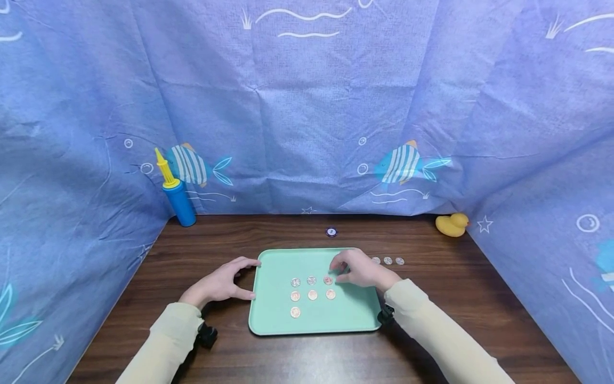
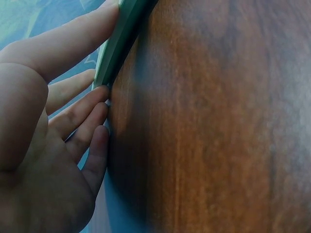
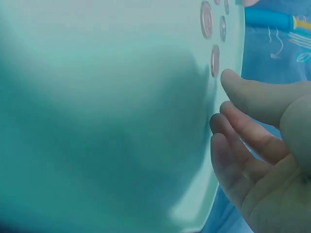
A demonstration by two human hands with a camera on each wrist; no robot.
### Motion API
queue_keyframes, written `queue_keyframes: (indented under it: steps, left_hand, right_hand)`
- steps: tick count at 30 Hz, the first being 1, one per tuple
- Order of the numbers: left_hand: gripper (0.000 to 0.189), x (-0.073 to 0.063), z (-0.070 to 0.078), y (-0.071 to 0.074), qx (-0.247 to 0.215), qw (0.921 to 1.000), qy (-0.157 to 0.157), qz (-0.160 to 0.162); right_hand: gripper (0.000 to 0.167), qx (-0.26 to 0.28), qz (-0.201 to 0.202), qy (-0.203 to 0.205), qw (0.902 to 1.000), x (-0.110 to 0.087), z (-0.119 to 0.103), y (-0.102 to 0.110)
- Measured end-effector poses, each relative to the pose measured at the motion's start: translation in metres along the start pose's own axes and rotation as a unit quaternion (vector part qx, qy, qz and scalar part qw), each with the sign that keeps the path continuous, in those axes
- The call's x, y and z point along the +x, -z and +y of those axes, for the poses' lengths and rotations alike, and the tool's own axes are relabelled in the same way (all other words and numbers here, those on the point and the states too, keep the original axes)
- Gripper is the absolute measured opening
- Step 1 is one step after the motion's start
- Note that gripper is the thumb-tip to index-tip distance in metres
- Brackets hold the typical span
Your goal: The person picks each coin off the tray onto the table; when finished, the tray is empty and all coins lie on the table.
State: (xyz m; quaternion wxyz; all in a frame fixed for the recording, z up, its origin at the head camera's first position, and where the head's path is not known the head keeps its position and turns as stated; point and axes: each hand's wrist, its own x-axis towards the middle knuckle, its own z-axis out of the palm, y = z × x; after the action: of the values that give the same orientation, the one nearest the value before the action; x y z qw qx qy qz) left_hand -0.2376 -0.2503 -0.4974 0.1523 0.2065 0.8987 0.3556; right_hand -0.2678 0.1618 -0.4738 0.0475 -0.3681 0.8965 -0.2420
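Note:
A mint-green tray (image 1: 345, 317) lies on the table with several coins on it, laid in rows. Two rows hold three coins each, and a single coin (image 1: 295, 312) lies below them at the left. My left hand (image 1: 223, 281) rests at the tray's left side, thumb and fingers spread, with their tips touching the edge. Over the right part of the tray, my right hand (image 1: 358, 268) has its thumb and fingertips right by the end coin (image 1: 328, 280) of the upper row. The right wrist view shows a gap between thumb (image 3: 252, 97) and fingers, with nothing held there.
Three silvery coins (image 1: 388, 261) lie on the brown wooden table (image 1: 316, 354) just right of the tray. A dark round chip (image 1: 331, 232) sits behind it. A blue and yellow hand pump (image 1: 179, 200) stands at the back left, a yellow rubber duck (image 1: 451, 225) at the back right.

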Motion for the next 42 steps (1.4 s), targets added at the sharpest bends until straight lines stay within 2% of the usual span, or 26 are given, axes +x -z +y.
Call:
queue_keyframes:
  steps: [5,12,19,30,35,42]
  left_hand:
    - [0.082,0.0,0.0,0.0,-0.004,1.0,0.003,-0.002]
    - [0.083,-0.003,0.0,-0.002,-0.003,0.9999,0.013,-0.003]
    - [0.082,-0.005,0.002,-0.002,-0.014,0.9998,0.01,-0.008]
    - [0.082,-0.001,0.003,0.0,-0.005,1.0,0.005,-0.001]
    - [0.082,-0.001,0.003,0.0,-0.008,0.9999,0.004,-0.004]
    - [0.083,0.001,0.001,0.0,-0.003,1.0,0.004,-0.004]
  right_hand:
    - [0.014,-0.012,-0.01,0.016,0.9998,0.004,-0.003,-0.008]
    - [0.007,-0.01,-0.001,0.036,0.9993,0.009,-0.011,-0.017]
    - [0.012,0.002,-0.007,0.012,0.9999,0.012,-0.015,-0.022]
    - [0.015,-0.035,-0.025,0.019,0.9989,0.015,-0.02,-0.019]
    - [0.013,-0.023,-0.027,0.005,0.9994,0.014,-0.019,-0.019]
    - [0.013,-0.019,-0.017,0.009,0.9996,0.014,-0.02,-0.016]
